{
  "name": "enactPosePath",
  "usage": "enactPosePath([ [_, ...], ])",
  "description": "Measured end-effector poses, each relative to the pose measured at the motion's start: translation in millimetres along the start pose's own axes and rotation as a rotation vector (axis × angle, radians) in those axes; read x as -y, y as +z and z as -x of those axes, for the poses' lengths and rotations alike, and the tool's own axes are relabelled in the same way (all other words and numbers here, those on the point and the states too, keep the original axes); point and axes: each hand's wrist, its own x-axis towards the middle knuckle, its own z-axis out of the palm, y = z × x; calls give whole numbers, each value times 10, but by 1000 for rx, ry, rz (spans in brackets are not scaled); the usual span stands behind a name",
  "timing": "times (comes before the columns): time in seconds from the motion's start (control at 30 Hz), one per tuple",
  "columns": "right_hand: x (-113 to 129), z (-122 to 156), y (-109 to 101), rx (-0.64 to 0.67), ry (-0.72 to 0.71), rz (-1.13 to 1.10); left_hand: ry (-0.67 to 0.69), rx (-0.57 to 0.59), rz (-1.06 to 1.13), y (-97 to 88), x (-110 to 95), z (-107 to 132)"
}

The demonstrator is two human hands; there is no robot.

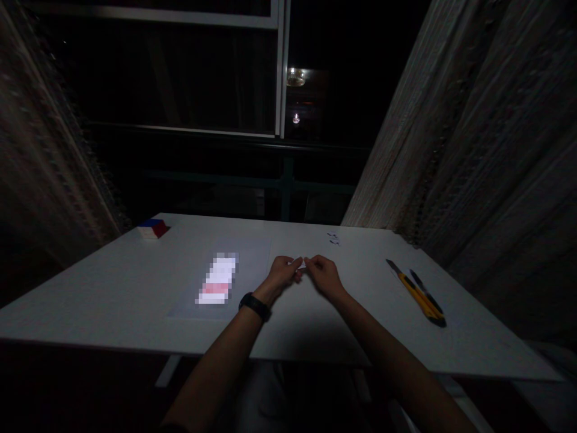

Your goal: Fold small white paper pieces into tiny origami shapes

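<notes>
Over the middle of the white table [306,313], my left hand [283,270] and my right hand [323,273] meet with their fingertips almost touching. Both are closed in a pinch on a small white piece of paper [303,264], mostly hidden by the fingers. A dark watch [255,305] is on my left wrist. Left of my hands lies a lit phone screen [219,279], blurred out, on a pale sheet [184,308]. Beyond my right hand are a few small pale pieces with dark marks [333,239], too small to make out.
At right lie a yellow utility knife [419,297] with its blade out and a dark pen [422,285] beside it. A blue, red and white puzzle cube [152,228] sits at the far left corner. Curtains [433,132] flank a dark window [180,72] behind the table.
</notes>
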Motion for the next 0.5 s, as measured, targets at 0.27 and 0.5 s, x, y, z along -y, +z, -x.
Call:
enactPosePath([
  [0.27,27,-5,6,12,72,-142,60,8,-25,16,-15,22],
  [0.5,4,-15,-6,64,68,-185,-6,28,49,24,-28,30],
])
